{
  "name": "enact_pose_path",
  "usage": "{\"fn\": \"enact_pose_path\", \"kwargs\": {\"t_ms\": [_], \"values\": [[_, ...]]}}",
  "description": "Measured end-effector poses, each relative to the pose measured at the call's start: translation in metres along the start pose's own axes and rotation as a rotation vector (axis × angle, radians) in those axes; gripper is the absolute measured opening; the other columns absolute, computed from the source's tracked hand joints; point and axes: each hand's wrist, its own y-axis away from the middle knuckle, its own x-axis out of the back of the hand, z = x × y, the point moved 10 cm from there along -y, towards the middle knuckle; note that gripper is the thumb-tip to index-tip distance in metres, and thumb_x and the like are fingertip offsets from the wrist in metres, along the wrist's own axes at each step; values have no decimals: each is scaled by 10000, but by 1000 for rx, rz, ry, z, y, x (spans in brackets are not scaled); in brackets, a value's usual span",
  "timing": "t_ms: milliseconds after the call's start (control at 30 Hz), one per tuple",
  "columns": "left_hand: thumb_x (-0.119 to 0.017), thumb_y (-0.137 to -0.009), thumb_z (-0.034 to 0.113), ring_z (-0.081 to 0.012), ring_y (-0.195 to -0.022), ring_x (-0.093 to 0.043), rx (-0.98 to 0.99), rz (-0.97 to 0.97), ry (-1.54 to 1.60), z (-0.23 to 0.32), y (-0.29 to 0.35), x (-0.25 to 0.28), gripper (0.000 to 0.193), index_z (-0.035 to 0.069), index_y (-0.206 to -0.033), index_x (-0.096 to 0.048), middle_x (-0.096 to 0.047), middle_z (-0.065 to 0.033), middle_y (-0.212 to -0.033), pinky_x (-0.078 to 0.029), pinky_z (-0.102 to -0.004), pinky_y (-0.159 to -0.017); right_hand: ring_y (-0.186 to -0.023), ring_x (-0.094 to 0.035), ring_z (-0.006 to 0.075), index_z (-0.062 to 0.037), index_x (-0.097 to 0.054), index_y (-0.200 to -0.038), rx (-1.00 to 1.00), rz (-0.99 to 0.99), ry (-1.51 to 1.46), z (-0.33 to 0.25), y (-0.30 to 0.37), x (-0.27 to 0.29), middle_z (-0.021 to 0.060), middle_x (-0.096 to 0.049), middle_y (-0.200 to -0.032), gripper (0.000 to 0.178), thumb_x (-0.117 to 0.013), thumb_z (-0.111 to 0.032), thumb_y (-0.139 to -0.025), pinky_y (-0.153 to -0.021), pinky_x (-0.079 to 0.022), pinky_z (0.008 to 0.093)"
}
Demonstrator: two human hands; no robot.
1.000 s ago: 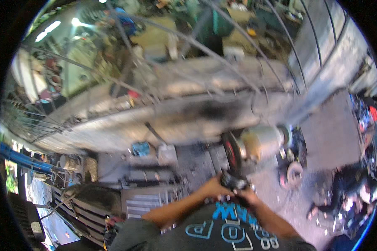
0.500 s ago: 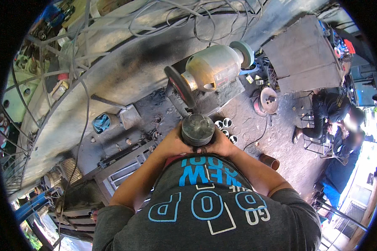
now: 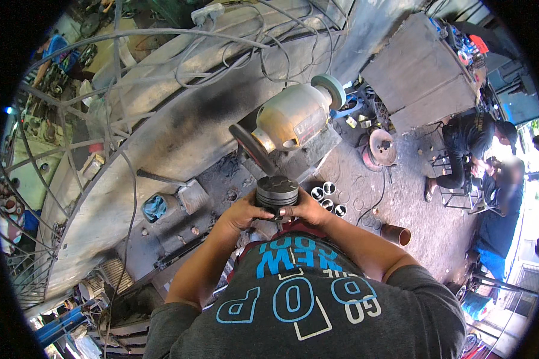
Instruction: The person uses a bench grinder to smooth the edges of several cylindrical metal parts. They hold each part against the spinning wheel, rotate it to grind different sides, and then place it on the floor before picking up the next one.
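A dark grey engine piston point(image 3: 277, 190) is gripped between my two hands in front of my chest. Its flat crown faces up and away from me, and the ring grooves show on the side toward me. My left hand point(image 3: 244, 213) closes on its left side and my right hand point(image 3: 311, 209) on its right, both thumbs on the near side below the grooves. Most of the other fingers are hidden. Just beyond the piston, apart from it, is the dark wheel point(image 3: 251, 148) of a bench grinder point(image 3: 292, 116).
Several pistons point(image 3: 327, 203) stand on the floor to the right, near a rusty cylinder sleeve point(image 3: 395, 234). A hammer-like tool point(image 3: 161, 177) and a container with blue cloth point(image 3: 154, 207) lie left. Two people sit at far right. Loose cables point(image 3: 239, 45) hang beyond the grinder.
The piston has tipped in my hands, so more of its grooved side and both thumbs show. The head view has shifted slightly, and one seated person's head is raised.
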Motion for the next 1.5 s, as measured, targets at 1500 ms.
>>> {"fn": "enact_pose_path", "kwargs": {"t_ms": [1500], "values": [[-727,-676,22,-235,-984,-649,121,-183,-3,-27,-46,-6,605,17,-1259,-569,-673,-97,-1098,-593,-360,-742,-1055,-613,239,10,-446,-1328,120,195,-75,-5,-3,28,136,-632,-1192,714,-812,-140,-733,-904,-500,386]]}}
